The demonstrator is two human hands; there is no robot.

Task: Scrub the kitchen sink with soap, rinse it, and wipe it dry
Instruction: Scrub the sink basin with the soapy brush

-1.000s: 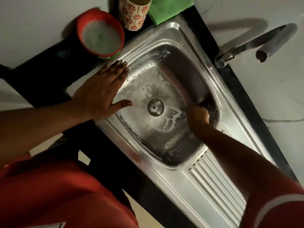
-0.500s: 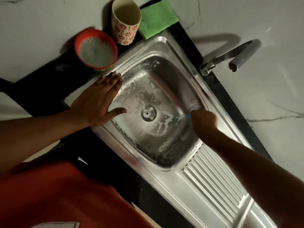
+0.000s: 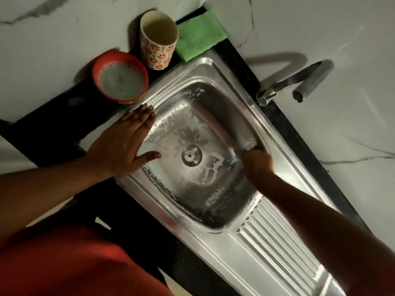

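The left hand (image 3: 126, 142) lies flat, palm down, on the left rim of the sink (image 3: 213, 69), with its fingers straight and close together, pointing toward the far corner. Its thumb is spread wide, out over the edge of the basin. The forearm comes in from the left, low across the black counter (image 3: 49, 120). The right hand (image 3: 256, 161) is down inside the basin against the right wall, knuckles up and fingers clenched on a scrubber (image 3: 232, 160). Only a small blue bit of the scrubber shows at the hand's left edge; the hand hides the rest. The right arm reaches in from the lower right, crossing over the ribbed drainboard (image 3: 284, 238) and covering part of it. White suds (image 3: 206, 169) streak the basin floor and walls around the drain (image 3: 191, 155), which sits between the two hands. A red bowl (image 3: 117, 54) of foamy water stands on the counter just beyond the left fingertips, near the sink's rim. Beside the bowl is a flower-patterned cup (image 3: 159, 54), upright, and next to it a folded green cloth (image 3: 199, 37) lies at the sink's far corner. The faucet (image 3: 299, 82) rises at the right rim, its spout turned away from the basin, over the marble (image 3: 320, 28). Red clothing (image 3: 64, 263) fills the lower left.
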